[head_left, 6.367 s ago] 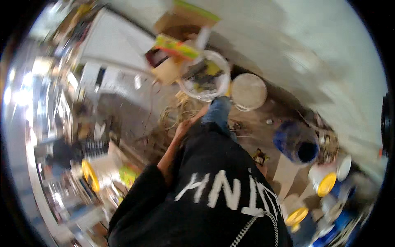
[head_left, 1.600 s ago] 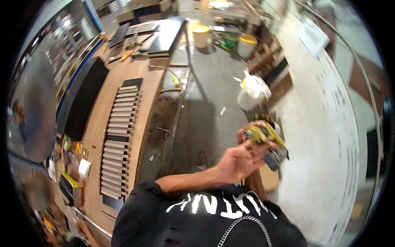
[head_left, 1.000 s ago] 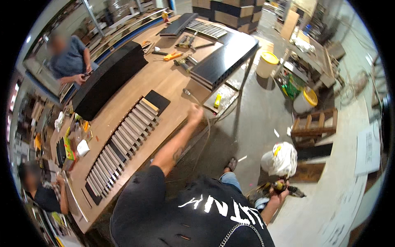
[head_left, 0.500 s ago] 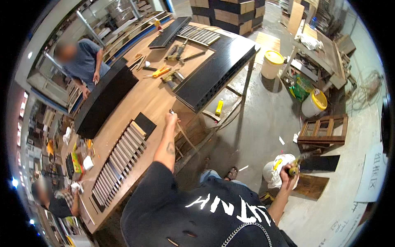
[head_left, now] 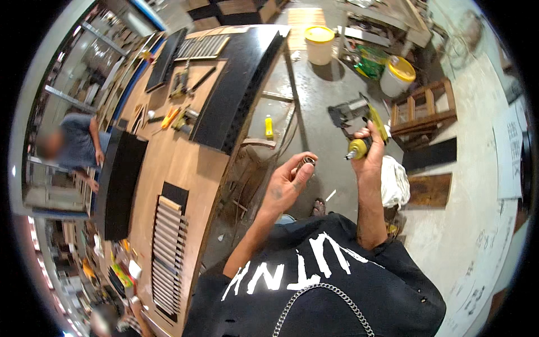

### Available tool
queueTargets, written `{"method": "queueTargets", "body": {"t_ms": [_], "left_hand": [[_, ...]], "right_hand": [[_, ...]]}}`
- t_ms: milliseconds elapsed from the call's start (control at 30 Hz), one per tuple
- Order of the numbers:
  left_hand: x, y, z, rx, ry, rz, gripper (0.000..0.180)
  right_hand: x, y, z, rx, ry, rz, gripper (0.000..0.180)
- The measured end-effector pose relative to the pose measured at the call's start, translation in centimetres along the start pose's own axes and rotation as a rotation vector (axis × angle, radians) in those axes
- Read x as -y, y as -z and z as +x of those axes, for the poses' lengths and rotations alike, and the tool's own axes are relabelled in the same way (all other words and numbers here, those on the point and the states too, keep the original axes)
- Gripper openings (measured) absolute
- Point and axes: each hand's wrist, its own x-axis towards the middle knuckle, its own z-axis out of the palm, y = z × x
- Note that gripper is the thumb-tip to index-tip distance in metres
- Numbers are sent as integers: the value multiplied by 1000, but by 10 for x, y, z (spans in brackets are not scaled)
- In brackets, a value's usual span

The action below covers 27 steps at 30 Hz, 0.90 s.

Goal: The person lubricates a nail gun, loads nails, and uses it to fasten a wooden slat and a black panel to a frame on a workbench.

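My right hand [head_left: 371, 150] is wrapped round the handle of a yellow-green and black nail gun [head_left: 379, 119], raised over the floor to the right of the bench. A small metal air plug [head_left: 349, 155] sticks out of the handle's end, facing left. Across from it, my left hand [head_left: 287, 184] is closed on a round metal air hose coupler [head_left: 307, 161], its open end showing between thumb and fingers. Plug and coupler are apart. Most of the hose behind my left hand is hidden.
On the workbench [head_left: 196, 168] to my left lie a slatted panel [head_left: 167, 258], a black panel [head_left: 236, 95], orange-handled pliers [head_left: 170, 118] and more power tools. A co-worker [head_left: 78, 140] stands across it by a curved black piece [head_left: 120, 180]. White buckets [head_left: 320, 51] and a wooden frame [head_left: 424, 109] are ahead right.
My left hand has come off the bench edge toward the middle with the coupler. My right hand has lifted the nail gun up and inward from beside the white cloth. The view has turned right.
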Motion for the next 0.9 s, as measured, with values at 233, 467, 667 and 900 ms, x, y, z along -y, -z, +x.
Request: {"method": "queueTargets", "body": {"t_ms": [233, 467, 667, 900], "left_hand": [[-17, -47, 5, 63, -111, 433, 35], [-16, -71, 14, 191, -195, 487, 26], [-16, -93, 31, 267, -175, 600, 28], [6, -112, 45, 302, -156, 535, 34]], "right_hand": [[22, -33, -41, 9, 176, -55, 23], [39, -36, -61, -39, 348, -151, 22], [54, -44, -70, -51, 553, -334, 20], [70, -31, -66, -89, 636, -420, 17]]}}
